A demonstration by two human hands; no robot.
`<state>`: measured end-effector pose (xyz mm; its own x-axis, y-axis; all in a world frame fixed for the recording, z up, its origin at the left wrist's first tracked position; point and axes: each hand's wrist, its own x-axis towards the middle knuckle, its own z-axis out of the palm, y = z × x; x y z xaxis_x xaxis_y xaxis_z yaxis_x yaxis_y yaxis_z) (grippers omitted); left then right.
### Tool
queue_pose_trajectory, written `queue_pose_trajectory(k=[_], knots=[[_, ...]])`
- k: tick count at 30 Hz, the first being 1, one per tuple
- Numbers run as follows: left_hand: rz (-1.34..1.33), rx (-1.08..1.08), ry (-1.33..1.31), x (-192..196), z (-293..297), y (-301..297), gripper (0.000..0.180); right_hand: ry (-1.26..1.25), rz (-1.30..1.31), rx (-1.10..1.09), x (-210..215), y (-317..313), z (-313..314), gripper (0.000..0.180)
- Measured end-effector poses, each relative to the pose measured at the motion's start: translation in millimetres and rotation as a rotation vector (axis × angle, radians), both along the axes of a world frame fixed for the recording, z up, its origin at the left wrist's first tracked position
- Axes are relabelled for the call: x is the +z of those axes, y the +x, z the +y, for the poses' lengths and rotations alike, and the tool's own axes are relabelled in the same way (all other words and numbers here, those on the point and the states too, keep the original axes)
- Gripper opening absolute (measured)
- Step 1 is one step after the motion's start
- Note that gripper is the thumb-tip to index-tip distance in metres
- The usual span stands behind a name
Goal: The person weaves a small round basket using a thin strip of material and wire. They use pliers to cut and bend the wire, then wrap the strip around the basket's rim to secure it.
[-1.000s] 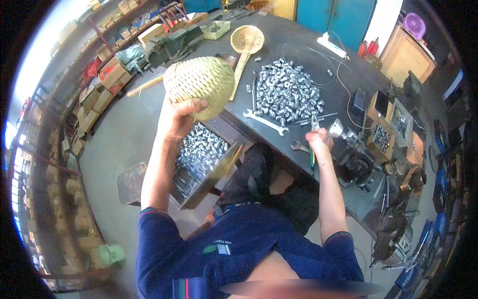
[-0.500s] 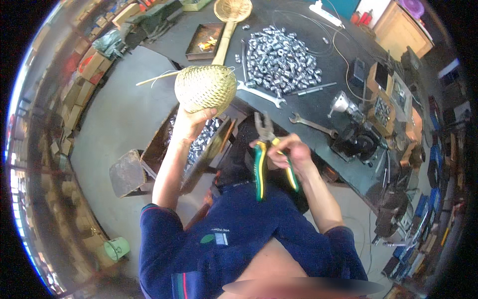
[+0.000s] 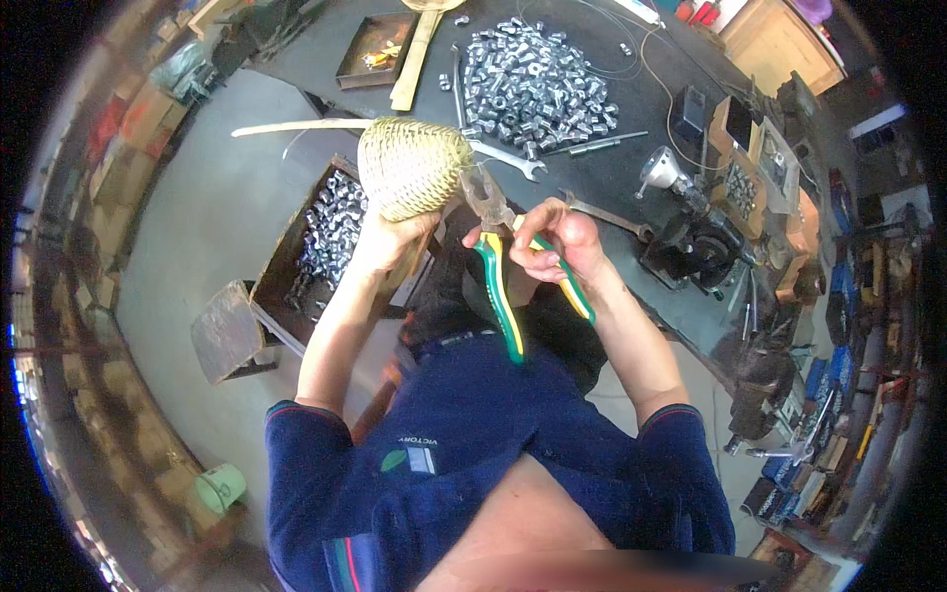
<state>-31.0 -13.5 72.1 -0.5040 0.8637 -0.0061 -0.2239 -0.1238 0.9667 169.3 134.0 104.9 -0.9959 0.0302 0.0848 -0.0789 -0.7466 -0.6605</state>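
My left hand (image 3: 397,239) grips a woven bamboo scoop (image 3: 412,166) from below, its rounded bowl raised in front of me and its thin handle pointing left. In my right hand (image 3: 557,242) are pliers (image 3: 487,201) with green and yellow handles spread apart. The plier jaws are at the scoop's right edge, where a thin wire seems to show. Whether the jaws pinch it, I cannot tell. Another bamboo scoop (image 3: 419,54) lies on the dark table beyond, its bowl cut off by the top of the picture.
A pile of metal fittings (image 3: 538,84) covers the far table, near an open-ended wrench (image 3: 508,156), a second wrench (image 3: 612,219) and a dark tray (image 3: 345,77). A box (image 3: 264,286) holding more fittings stands by my left forearm. A metal machine (image 3: 702,247) sits right.
The pliers have moved up and left to the scoop's edge. The scoop has turned slightly, its handle now reaching further left. My view has shifted a little.
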Motion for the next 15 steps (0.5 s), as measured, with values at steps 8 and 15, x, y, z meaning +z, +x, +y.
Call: queue_pose_trajectory(k=[8, 15], knots=[[0.01, -0.079, -0.025, 7, -5, -7, 0.053, 0.019, 0.038, -0.045, -18, -4, -10, 0.049], [-0.009, -0.078, 0.019, 1, -10, -12, 0.057, -0.158, 0.082, 0.116, -22, -2, -2, 0.045]])
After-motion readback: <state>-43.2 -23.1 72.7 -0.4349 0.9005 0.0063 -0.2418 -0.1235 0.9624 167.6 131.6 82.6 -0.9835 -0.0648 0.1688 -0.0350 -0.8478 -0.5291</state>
